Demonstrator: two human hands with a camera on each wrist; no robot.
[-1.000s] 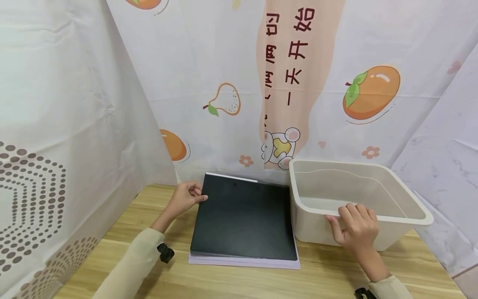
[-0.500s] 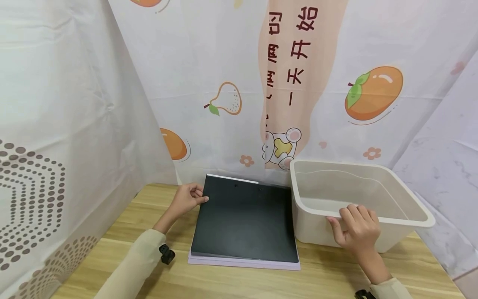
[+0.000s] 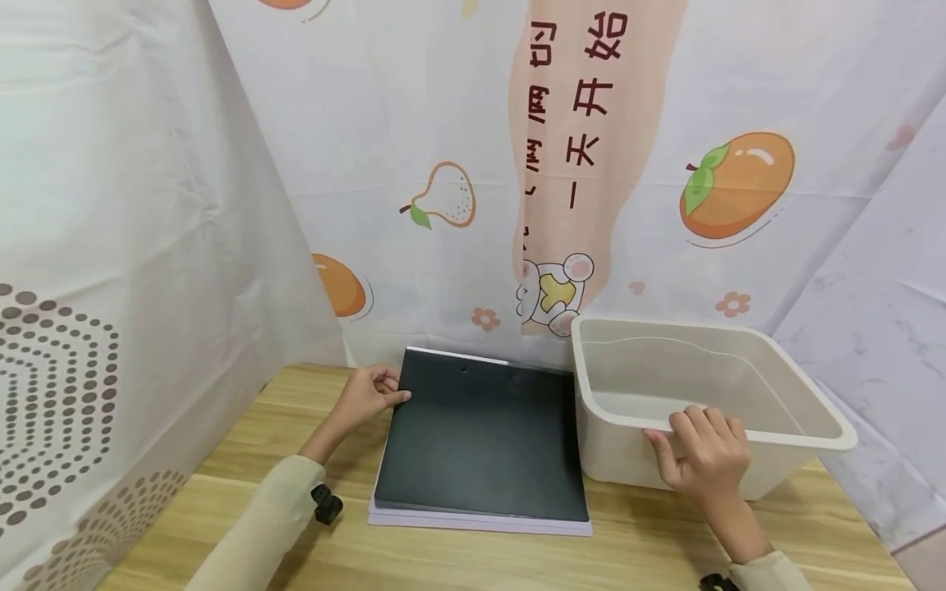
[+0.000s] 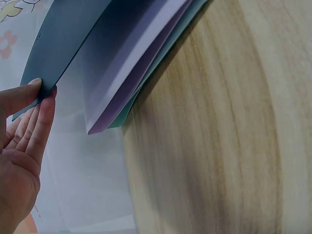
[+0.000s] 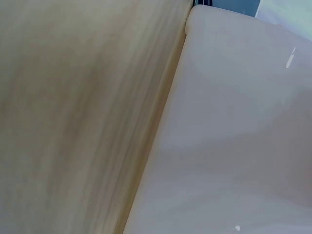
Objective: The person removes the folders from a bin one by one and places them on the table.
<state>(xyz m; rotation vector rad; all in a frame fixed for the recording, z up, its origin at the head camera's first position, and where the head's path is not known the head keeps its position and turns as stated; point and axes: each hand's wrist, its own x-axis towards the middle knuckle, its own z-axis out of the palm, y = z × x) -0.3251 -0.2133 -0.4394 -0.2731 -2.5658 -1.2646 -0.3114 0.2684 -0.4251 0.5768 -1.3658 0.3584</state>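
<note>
A black folder [image 3: 482, 443] with two small rivets near its top lies over a lilac folder [image 3: 480, 520], whose front edge sticks out. My left hand [image 3: 368, 396] pinches the black folder's left edge near the upper corner, thumb on top. In the left wrist view that edge is lifted apart from the lilac folder [image 4: 131, 73], and a green edge [image 4: 129, 109] shows beneath. My right hand [image 3: 705, 451] grips the front rim of a whitish plastic bin [image 3: 628, 451], fingers over the rim and thumb outside. The right wrist view shows the bin's wall [image 5: 229, 112] but not the hand.
The bin stands upright right beside the folders, touching or nearly touching them. All of it rests on a wooden table [image 3: 443, 566]. Behind hangs a white curtain [image 3: 384, 107] with fruit prints, and another sheet [image 3: 148, 205] covers the left side.
My left hand and the black folder have come slightly lower, towards the table's front. The right hand keeps its grip on the bin's rim.
</note>
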